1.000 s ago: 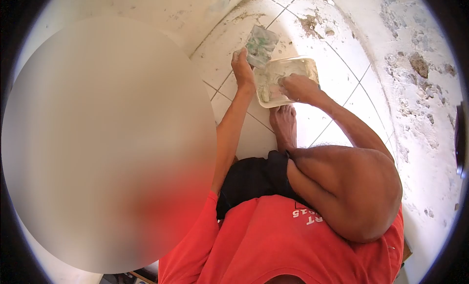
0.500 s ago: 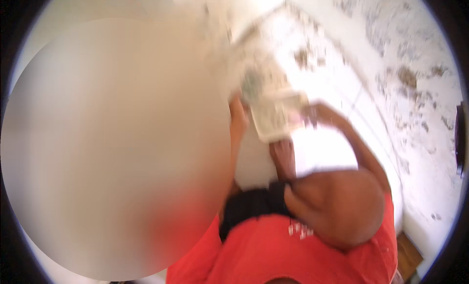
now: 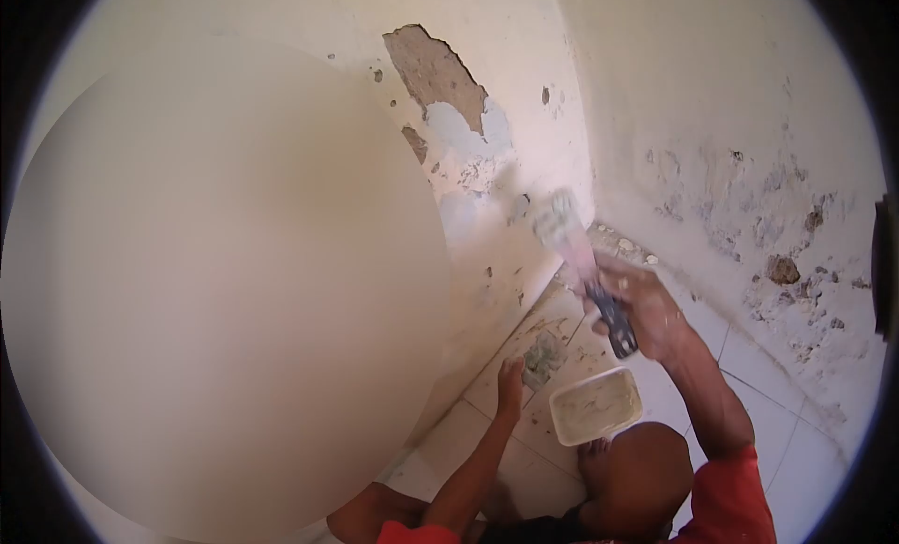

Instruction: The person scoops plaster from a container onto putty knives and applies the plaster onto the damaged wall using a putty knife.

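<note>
My right hand (image 3: 641, 296) is closed round the dark, paint-flecked handle of a putty knife (image 3: 613, 324). The blade is blurred, smeared with pale paste, and points up toward the wall corner. My left hand (image 3: 510, 385) is low down, fingers curled at the edge of a greenish-grey, paste-smeared piece (image 3: 543, 357) whose exact kind I cannot make out. Between my arms a cream rectangular plastic tub (image 3: 596, 405) with paste smeared inside sits near my foot and bent knee.
The left wall (image 3: 524, 38) has a large bare brown patch (image 3: 440, 71) with pale filler at its lower edge. Pitted, flaking spots mark the right wall (image 3: 674, 95). Crumbs of debris (image 3: 623, 244) lie in the corner on the tiled floor (image 3: 524, 455). A large blurred disc covers the left side.
My right hand has moved from the tub up toward the wall with the putty knife. My view has tilted up from the floor, showing more wall.
</note>
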Demonstrator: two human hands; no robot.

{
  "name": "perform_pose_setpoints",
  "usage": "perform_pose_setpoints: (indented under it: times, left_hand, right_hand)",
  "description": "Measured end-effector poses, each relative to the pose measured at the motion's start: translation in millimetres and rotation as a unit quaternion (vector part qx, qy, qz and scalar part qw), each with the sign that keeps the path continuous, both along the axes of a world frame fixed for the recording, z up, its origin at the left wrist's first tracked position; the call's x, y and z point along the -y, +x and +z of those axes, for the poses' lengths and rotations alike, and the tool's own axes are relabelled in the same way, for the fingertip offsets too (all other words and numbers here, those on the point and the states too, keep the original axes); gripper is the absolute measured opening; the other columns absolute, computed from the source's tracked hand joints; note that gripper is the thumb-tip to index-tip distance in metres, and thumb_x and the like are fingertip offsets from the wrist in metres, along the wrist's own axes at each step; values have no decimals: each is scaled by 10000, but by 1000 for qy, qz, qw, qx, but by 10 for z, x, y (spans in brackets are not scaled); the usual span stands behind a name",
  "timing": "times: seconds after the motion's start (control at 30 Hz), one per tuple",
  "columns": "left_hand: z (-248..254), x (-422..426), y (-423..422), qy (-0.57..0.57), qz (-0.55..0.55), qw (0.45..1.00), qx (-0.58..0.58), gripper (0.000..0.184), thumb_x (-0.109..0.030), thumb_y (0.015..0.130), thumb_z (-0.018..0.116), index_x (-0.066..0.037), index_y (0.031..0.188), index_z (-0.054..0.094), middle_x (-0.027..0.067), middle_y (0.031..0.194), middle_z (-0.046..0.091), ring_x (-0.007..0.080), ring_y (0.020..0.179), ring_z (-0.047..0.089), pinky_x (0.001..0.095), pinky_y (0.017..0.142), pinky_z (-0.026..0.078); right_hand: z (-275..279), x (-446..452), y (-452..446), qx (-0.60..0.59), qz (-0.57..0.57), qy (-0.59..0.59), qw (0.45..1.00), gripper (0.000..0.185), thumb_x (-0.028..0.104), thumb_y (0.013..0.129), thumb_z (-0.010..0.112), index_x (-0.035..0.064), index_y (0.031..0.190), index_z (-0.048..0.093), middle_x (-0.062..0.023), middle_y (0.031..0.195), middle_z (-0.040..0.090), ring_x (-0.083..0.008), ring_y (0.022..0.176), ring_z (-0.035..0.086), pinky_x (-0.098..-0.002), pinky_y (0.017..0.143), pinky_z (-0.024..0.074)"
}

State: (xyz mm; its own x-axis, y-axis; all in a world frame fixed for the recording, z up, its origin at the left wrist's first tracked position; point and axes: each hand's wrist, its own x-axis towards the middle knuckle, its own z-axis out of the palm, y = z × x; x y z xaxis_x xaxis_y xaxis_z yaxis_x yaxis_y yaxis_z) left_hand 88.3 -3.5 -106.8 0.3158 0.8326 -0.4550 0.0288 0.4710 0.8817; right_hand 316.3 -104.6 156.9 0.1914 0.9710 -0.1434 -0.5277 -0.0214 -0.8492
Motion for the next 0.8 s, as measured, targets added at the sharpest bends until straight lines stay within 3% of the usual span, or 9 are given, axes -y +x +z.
perform_pose_setpoints:
  times: [0.1,0.17,0.27,0.4,0.47,0.53,0.6,0.7,0.8]
  left_hand:
    - [233,41,-47,40,20,999,-30,803,-413,951,584,97,1487,272,206,1416,465,267,1297,466,354,1076,346]
    - [311,39,-162,6,42,999,-23,660,-368,942,600,-20,1459,385,118,1390,492,237,1274,462,360,1072,350]
    - [931,289,-417,-2,73,997,-33,691,-376,951,593,-26,1490,339,114,1411,479,242,1292,449,388,1091,338]
    - [1072,287,-1369,131,107,982,-89,661,-323,969,576,-33,1508,325,136,1417,463,227,1289,445,382,1097,334]
    - [1879,347,-1523,164,146,965,-142,524,-311,981,552,-36,1416,451,110,1282,545,190,1159,513,343,1001,402]
    - [2649,533,-1550,270,88,948,-146,296,-282,987,531,-48,1165,562,39,1015,571,138,924,522,298,830,428]
    - [3095,603,-1651,343,33,904,-252,191,-254,985,520,-65,965,505,-11,840,481,103,773,442,280,708,392]
    - [3190,595,-1840,351,21,893,-282,235,-241,987,512,-6,999,510,74,849,560,173,786,492,333,715,426]
    - [2975,550,-1998,359,17,880,-311,232,-236,986,511,-5,1007,512,96,813,562,167,745,499,327,677,431]
  right_hand:
    - [354,-294,-108,-28,-49,64,996,543,194,997,561,-24,1465,395,-117,1048,634,-147,818,617,-278,597,534]
    - [522,-472,-165,-41,-88,99,990,524,173,1005,548,-31,1463,395,-115,1046,630,-144,805,616,-271,591,530]
    - [653,-700,-297,-41,-131,157,978,522,193,1005,556,-31,1456,416,-80,991,618,-126,772,606,-248,571,497]
    - [665,-960,-466,-5,-181,135,974,559,227,986,581,-19,1460,417,-66,989,626,-123,700,567,-260,565,488]
    - [642,-1142,-566,-13,-215,140,966,542,211,978,571,-2,1458,437,-32,923,597,-108,653,531,-252,581,468]
    - [594,-1385,-632,16,-247,140,959,533,205,976,563,5,1456,447,-23,893,580,-103,648,513,-253,592,459]
    - [533,-1655,-712,72,-297,150,940,512,194,972,551,-7,1436,469,-20,851,557,-106,639,489,-268,613,451]
    - [555,-1897,-872,273,-354,129,885,492,206,976,531,-79,1375,478,-49,830,538,-133,666,486,-300,644,460]
    - [597,-2110,-1085,320,-384,128,857,507,224,976,526,-130,1332,448,-159,839,571,-264,731,562,-384,706,474]
